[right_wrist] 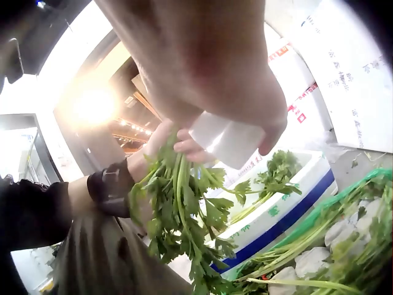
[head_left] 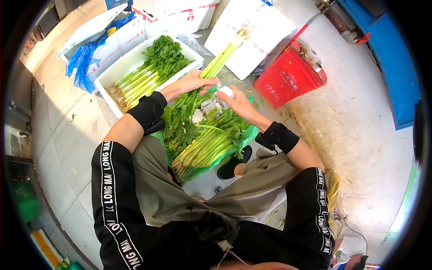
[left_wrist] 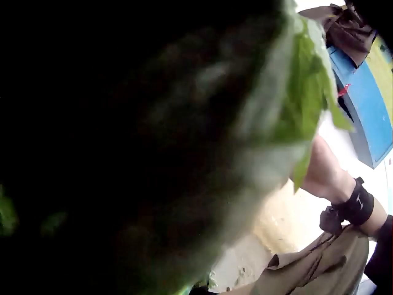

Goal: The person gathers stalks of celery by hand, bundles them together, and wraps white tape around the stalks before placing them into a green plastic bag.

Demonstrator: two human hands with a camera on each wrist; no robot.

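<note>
My left hand (head_left: 192, 82) grips a bunch of celery (head_left: 221, 59) around its stalks, the roots pointing away from me and the leaves hanging toward my lap. My right hand (head_left: 240, 104) holds a white roll of tape (head_left: 226, 93) close beside the stalks. In the right wrist view the tape roll (right_wrist: 228, 141) sits under the right hand, and the leaves (right_wrist: 184, 212) droop below the left. Dark, blurred foliage fills most of the left wrist view, with a green leaf (left_wrist: 307, 92) near its right side. More celery (head_left: 204, 148) lies below on a green plastic bag (head_left: 249, 136).
A white foam box (head_left: 196, 57) with bunched celery (head_left: 157, 65) stands at the left. Ahead lies a white foam lid (head_left: 252, 33) with root scraps on it. A red bucket (head_left: 288, 78) stands at the right, near a blue panel (head_left: 391, 67). Blue plastic (head_left: 85, 65) hangs over a carton.
</note>
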